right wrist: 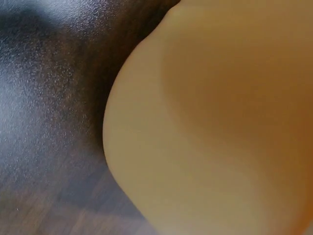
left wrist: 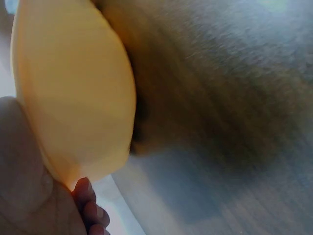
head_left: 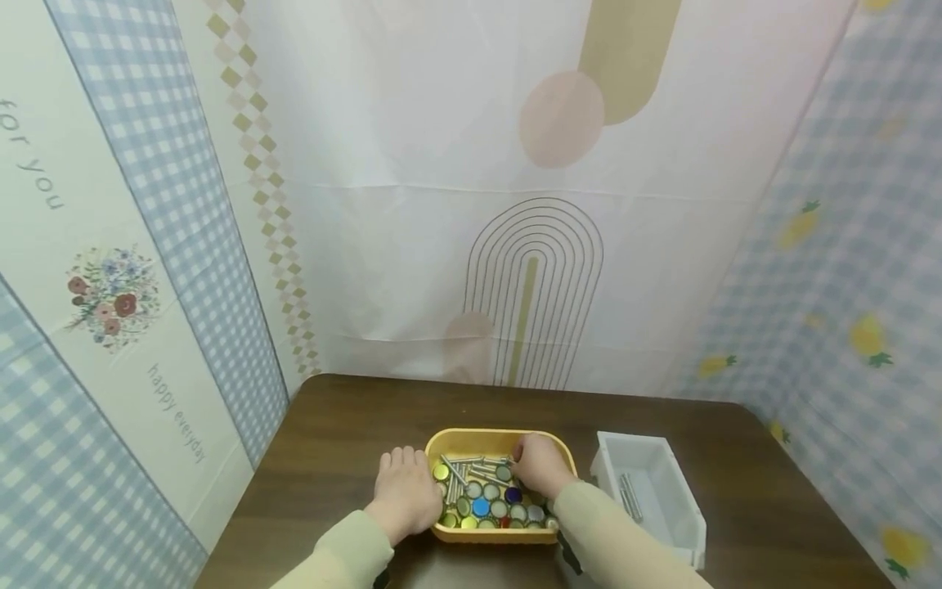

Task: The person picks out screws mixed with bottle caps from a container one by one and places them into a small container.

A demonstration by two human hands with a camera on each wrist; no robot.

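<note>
A yellow plastic basin (head_left: 482, 536) stands on the table, holding a mix of metal bottle caps (head_left: 481, 507) in several colours and long silver screws (head_left: 486, 474). My left hand (head_left: 407, 491) rests against the basin's left rim, fingers pointing forward. Seen from the left wrist, the palm touches the basin (left wrist: 78, 93) and the fingertips (left wrist: 90, 205) show past its end. Inside the basin at the back right is my right hand (head_left: 543, 466), its fingers bent down by the screws. Whether they pinch one is hidden. The right wrist view shows mostly the basin's outer wall (right wrist: 195, 122).
To the right of the basin stands a white open bin (head_left: 666, 491) with a few silver screws (head_left: 630, 497) in it. The brown wooden table (head_left: 346, 425) ends at a cloth-covered wall at the back. Patterned cloths hang on both sides.
</note>
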